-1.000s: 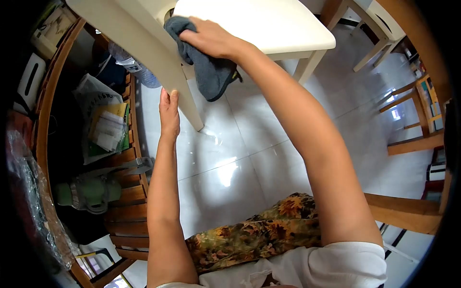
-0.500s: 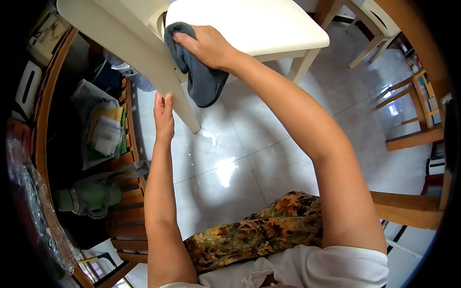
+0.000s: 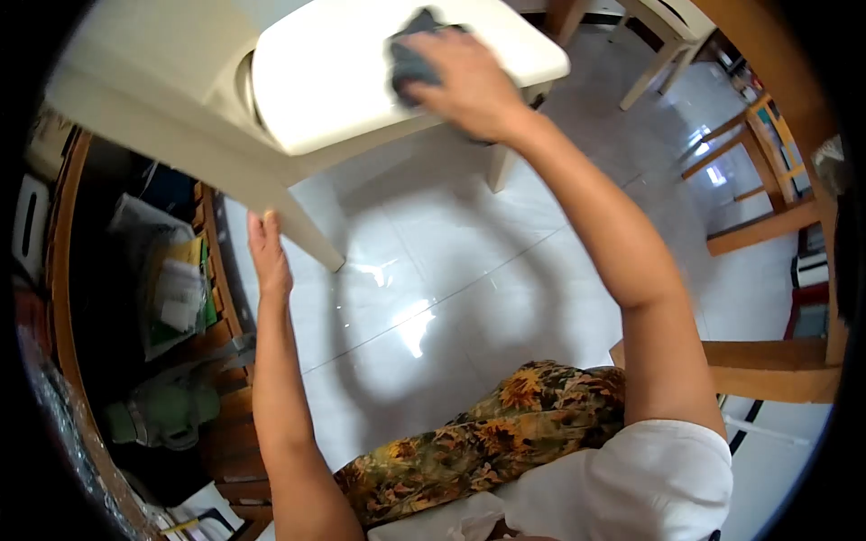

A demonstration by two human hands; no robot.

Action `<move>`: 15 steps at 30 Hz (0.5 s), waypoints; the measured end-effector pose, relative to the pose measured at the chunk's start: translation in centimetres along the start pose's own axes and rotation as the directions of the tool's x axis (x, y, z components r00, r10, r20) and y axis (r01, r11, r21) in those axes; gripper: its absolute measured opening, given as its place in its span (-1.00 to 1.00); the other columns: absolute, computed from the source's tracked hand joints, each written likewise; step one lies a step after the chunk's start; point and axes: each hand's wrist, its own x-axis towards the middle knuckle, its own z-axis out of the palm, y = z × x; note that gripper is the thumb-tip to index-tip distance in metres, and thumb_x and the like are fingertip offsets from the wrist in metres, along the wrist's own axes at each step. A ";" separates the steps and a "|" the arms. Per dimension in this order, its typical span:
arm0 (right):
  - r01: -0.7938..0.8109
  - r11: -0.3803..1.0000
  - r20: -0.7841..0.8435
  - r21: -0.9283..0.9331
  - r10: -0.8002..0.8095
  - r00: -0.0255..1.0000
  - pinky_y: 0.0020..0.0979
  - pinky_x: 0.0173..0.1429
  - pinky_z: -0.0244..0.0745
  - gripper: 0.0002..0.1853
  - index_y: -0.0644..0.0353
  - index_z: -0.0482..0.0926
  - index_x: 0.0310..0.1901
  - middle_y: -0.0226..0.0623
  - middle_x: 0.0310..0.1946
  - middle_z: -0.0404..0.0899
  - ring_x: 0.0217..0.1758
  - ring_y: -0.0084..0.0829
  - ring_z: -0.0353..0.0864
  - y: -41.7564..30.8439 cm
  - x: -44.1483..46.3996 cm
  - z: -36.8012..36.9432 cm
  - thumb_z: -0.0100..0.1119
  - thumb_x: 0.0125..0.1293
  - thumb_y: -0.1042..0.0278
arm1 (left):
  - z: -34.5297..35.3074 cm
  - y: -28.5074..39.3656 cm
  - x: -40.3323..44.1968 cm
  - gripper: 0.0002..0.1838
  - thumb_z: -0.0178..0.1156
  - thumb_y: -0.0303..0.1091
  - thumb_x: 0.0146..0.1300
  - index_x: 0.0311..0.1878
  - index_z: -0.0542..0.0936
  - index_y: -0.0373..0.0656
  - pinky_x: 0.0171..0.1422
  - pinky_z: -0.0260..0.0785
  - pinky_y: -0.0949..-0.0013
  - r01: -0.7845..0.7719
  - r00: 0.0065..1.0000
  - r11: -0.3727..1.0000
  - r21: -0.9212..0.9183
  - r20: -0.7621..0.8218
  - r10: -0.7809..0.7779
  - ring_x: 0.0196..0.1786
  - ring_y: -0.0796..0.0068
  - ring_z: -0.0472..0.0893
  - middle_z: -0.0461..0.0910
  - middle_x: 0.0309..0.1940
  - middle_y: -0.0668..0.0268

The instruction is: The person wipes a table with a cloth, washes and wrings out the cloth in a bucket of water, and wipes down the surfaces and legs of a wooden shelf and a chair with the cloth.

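A cream chair [image 3: 334,77] fills the top of the view, its seat toward the upper middle and its back post and leg slanting down at the left. My right hand [image 3: 465,79] presses a dark grey cloth [image 3: 413,65] onto the seat; hand and cloth are slightly blurred, and part of the cloth lies under the palm. My left hand [image 3: 269,252] is at the chair's rear leg [image 3: 311,236], its fingers up against the edge of the leg and partly hidden behind it.
At the left a slatted wooden bench [image 3: 236,433] holds a green bottle [image 3: 167,410] and a plastic bag with papers [image 3: 176,288]. Wooden furniture [image 3: 767,371] stands at the right. Another cream chair [image 3: 672,41] is at the upper right.
My right hand has moved the cloth from beside the chair's back post onto the seat. The chair appears lower and further left, and my left hand is still at its leg.
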 end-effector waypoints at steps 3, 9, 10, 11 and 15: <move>0.002 1.000 0.092 -0.001 -0.002 0.996 -0.07 0.41 0.22 -0.46 -0.03 0.49 0.24 -0.18 0.23 0.49 0.31 -0.12 0.41 0.6 1.5 1.2 0.09 0.30 -0.08 | 0.3 0.6 -0.1 -0.57 -0.01 -0.22 0.52 0.31 0.36 -0.26 0.39 0.11 0.39 -0.002 1.000 0.998 -0.062 -0.008 0.001 0.24 0.52 0.38 0.46 0.18 0.33; -0.497 0.824 0.059 -0.273 0.530 0.846 -0.11 0.34 0.34 -0.31 -0.08 0.46 0.30 -0.18 0.22 0.51 0.28 -0.12 0.48 11.0 5.5 1.6 0.00 0.23 -0.30 | -0.1 0.2 0.3 -0.52 0.01 -0.20 0.51 0.36 0.33 -0.26 0.46 0.05 0.36 -0.006 1.000 0.998 -0.063 0.001 0.006 0.33 0.47 0.34 0.41 0.27 0.29; -0.562 0.790 0.055 -0.247 0.590 0.805 -0.12 0.35 0.33 -0.29 -0.08 0.44 0.32 -0.16 0.24 0.50 0.29 -0.12 0.47 11.3 5.5 1.4 0.00 0.22 -0.32 | -0.2 0.0 0.3 -0.52 0.02 -0.20 0.50 0.36 0.32 -0.25 0.46 0.04 0.36 -0.008 1.000 0.998 -0.061 0.003 0.008 0.33 0.47 0.33 0.41 0.28 0.29; -0.624 0.749 0.056 -0.222 0.649 0.759 -0.12 0.35 0.33 -0.26 -0.08 0.42 0.34 -0.15 0.25 0.49 0.31 -0.11 0.46 11.6 5.3 1.1 0.01 0.20 -0.34 | -0.3 -0.3 0.2 -0.52 0.02 -0.20 0.50 0.36 0.32 -0.25 0.47 0.04 0.36 -0.001 1.000 0.998 -0.061 0.010 0.002 0.33 0.46 0.33 0.40 0.28 0.29; -0.687 0.716 0.185 -0.126 0.697 0.692 -0.11 0.38 0.29 -0.14 -0.08 0.32 0.41 -0.13 0.33 0.41 0.35 -0.12 0.43 16.1 5.3 0.7 0.05 0.12 -0.37 | -0.3 -0.4 0.4 -0.50 0.00 -0.18 0.50 0.38 0.31 -0.25 0.48 0.03 0.33 -0.001 1.000 0.998 -0.069 0.030 0.003 0.35 0.43 0.31 0.38 0.30 0.27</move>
